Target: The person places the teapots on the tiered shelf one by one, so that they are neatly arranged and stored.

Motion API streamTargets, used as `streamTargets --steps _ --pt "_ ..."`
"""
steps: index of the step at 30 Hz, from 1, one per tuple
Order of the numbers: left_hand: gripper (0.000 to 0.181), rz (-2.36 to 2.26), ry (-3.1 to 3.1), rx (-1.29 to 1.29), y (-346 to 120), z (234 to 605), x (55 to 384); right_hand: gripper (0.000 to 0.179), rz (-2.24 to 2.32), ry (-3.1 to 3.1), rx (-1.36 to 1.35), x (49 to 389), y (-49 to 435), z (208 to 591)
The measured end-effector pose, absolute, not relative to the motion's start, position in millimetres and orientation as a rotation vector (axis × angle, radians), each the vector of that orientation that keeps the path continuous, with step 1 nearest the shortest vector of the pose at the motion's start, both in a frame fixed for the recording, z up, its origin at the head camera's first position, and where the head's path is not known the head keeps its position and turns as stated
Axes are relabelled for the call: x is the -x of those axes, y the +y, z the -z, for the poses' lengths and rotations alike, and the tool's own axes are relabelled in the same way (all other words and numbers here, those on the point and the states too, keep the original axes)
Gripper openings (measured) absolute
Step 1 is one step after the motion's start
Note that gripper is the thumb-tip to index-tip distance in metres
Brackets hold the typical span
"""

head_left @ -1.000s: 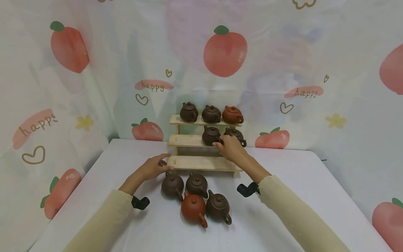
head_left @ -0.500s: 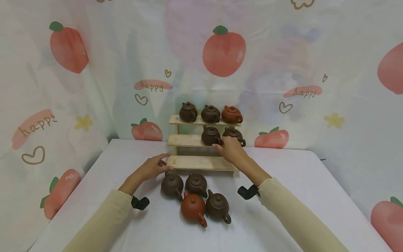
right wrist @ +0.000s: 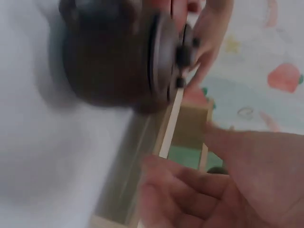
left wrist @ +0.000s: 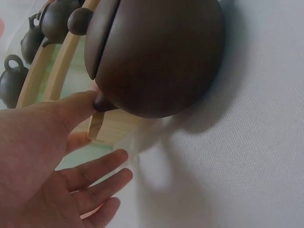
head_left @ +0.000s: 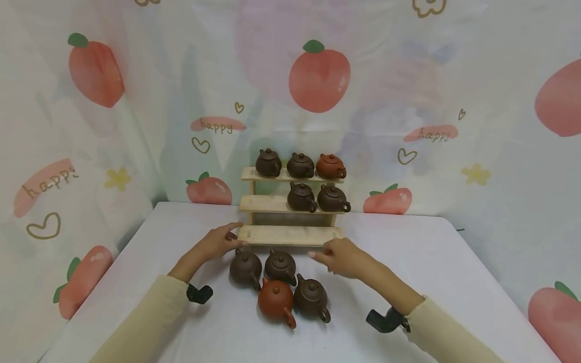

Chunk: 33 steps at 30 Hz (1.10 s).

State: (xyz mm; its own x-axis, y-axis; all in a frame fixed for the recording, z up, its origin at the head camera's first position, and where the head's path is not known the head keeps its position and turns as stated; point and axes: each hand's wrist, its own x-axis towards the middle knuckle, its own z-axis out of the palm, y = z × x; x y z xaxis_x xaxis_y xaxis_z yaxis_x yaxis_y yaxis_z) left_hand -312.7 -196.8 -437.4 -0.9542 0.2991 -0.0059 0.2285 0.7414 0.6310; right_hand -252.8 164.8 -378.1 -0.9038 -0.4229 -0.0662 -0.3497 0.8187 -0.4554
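1. Pale wood forms the three-step rack (head_left: 290,235) that stands at the back of the white surface (head_left: 408,262), and we rest our left hand (head_left: 221,241) on the left end of its lowest step, fingers loosely spread and gripping nothing.
2. Our right hand (head_left: 340,257) hovers low over the surface just in front of the rack's right end, fingers relaxed and extended, holding nothing.
3. Four teapots sit clustered on the surface between our hands: a dark brown pot (head_left: 245,267) at back left, another dark pot (head_left: 280,266) beside it, a red-orange pot (head_left: 276,300) in front, and a brown pot (head_left: 310,298) at front right.
4. In the left wrist view, the back-left pot (left wrist: 156,57) fills the frame, and our thumb touches its spout.
5. The middle step carries two dark teapots (head_left: 317,197), side by side at the right.
6. The top step carries three teapots (head_left: 299,165), the rightmost one reddish.
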Motion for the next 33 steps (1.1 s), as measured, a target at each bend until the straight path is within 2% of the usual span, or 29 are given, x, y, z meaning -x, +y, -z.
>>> streamTargets --steps 6,14,17,24,33 --pt "0.074 -1.009 2.832 -0.428 -200.6 439.4 311.8 0.066 0.569 2.602 0.508 213.1 167.7 380.7" --pt "0.074 -1.005 2.816 -0.392 -201.0 444.7 312.8 0.058 0.673 2.673 0.508 190.0 167.7 389.9" --pt "0.074 -1.022 2.812 -0.396 -200.8 443.5 312.7 0.064 0.676 2.765 0.445 182.6 162.8 395.6" --pt "0.074 -1.018 2.809 -0.409 -198.4 438.7 312.7 0.088 0.688 2.839 0.365 161.8 159.1 390.6" --pt "0.074 -1.007 2.826 -0.418 -197.5 438.7 311.9 0.116 0.452 3.085 0.587 128.7 145.8 400.3"
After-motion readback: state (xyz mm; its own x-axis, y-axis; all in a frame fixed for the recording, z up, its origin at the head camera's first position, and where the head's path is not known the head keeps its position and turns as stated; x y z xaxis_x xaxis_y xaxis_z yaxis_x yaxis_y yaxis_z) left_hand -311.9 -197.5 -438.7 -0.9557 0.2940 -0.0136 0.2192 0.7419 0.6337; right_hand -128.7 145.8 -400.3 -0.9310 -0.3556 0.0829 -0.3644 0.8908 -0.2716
